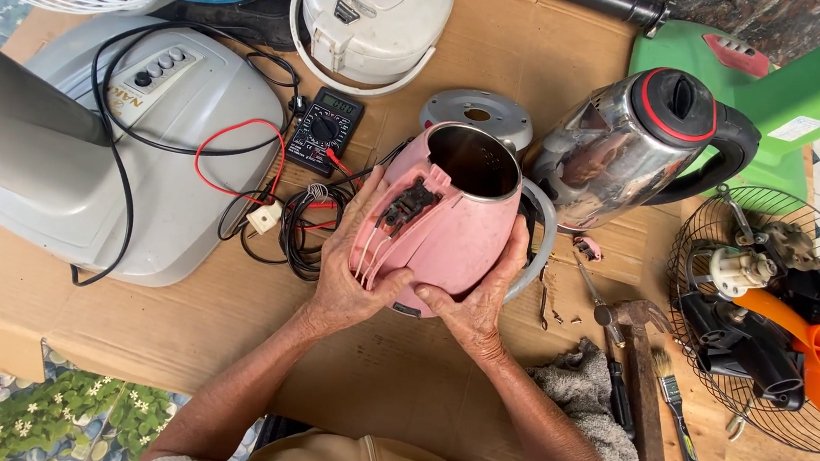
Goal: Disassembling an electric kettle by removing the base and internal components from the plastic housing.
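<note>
Cardboard-covered workbench [507, 59], crowded w/ small appliances under repair. At centre, left hand [352, 265] and right hand [484, 298] cradle a pink electric kettle [451, 224], lid off, tilted, fingers wrapped round both sides of the body, its exposed switch part facing up. Steel kettle [629, 141] stands just right; multimeter [324, 130] w/ red and black leads lies left, beside a grey fan base [168, 137]. Hammer [643, 363] and brush [675, 396] lie nr the right forearm. Risk, prob.: smooth body could slip onto the leads, or loose wiring snag on a thumb.
</note>
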